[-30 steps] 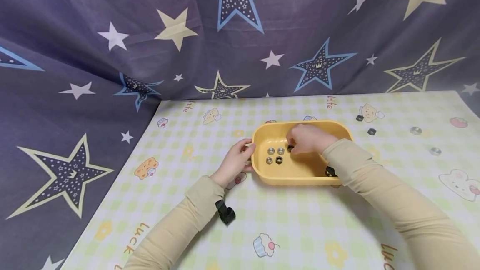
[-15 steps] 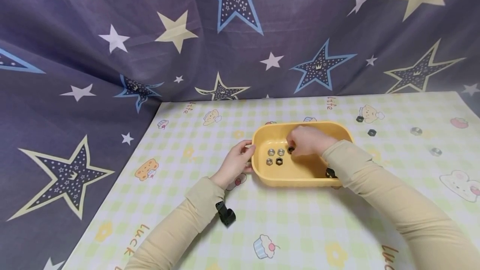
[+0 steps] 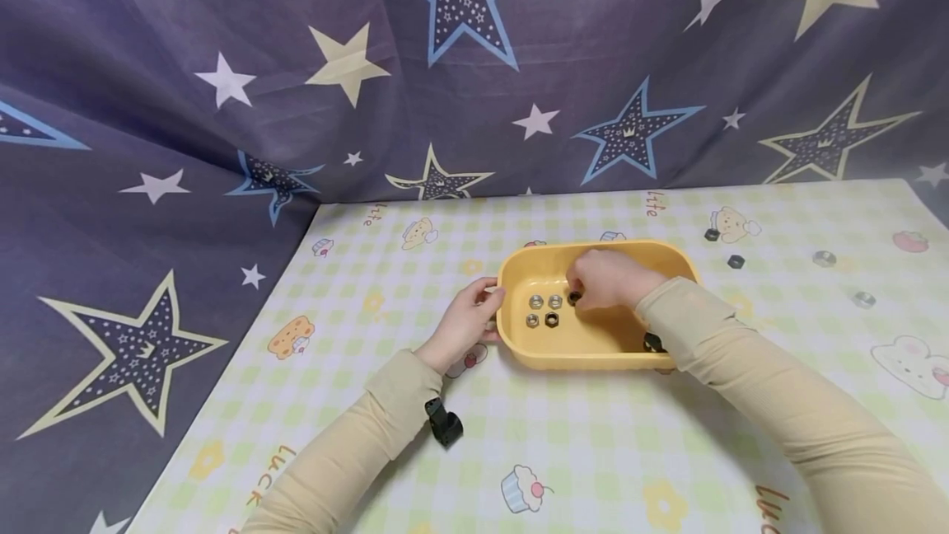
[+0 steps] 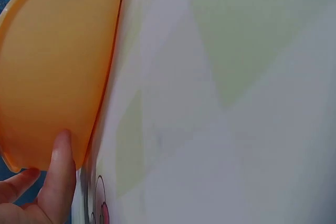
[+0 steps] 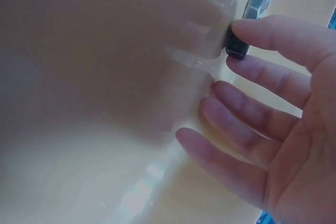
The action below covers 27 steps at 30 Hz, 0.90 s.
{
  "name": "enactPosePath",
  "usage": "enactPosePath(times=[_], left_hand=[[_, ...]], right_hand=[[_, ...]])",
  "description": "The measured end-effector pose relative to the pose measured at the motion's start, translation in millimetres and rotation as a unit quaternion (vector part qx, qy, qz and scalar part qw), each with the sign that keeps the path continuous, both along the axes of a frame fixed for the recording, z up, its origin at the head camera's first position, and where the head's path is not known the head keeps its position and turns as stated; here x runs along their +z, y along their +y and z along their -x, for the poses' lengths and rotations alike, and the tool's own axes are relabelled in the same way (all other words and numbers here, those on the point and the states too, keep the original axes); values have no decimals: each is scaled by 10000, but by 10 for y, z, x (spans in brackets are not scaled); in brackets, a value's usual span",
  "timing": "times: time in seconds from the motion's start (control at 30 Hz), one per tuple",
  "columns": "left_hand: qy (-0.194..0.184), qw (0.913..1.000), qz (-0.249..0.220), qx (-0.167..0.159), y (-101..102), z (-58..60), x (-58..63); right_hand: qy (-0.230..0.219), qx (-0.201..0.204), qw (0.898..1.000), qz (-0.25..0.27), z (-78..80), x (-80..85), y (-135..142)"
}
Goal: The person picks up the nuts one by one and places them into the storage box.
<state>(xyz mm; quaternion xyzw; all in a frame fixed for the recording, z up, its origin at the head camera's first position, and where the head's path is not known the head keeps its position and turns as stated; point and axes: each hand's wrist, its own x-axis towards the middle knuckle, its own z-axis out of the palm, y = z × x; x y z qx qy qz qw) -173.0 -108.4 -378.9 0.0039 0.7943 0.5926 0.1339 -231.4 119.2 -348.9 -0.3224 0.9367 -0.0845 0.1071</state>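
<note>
Where R hand point(image 3: 610, 277) pinches, blk nut point(image 5: 238, 44) btwn thumb point(image 5: 275, 34)/index point(image 5: 269, 78).

The tray point(image 3: 586, 362) looks like smooth, glossy plastic; the silver nuts point(image 3: 551, 302) are shiny metal; the curtain point(image 3: 474, 118) seems matt cloth.

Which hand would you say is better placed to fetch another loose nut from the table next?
Probably the right hand, once it frees the dark nut it pinches: the loose nuts lie beyond the right end of the tray, on that hand's side. The left hand touches the tray's opposite end.
</note>
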Motion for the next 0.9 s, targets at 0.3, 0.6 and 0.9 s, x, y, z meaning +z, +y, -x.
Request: enactPosePath(times=[0.3,0.6,0.9], left_hand=[[0,10000,66,-72,-12,13,0],[-159,9995,63,-255,26,-120,295],[-169,9996,56,-211,32,-124,306]], right_hand=[[-119,-86,9999,21,-1,-8,-5],[-207,-127,9997,31,5,-14,3],[-334,-127,9991,211,28,-4,15]])
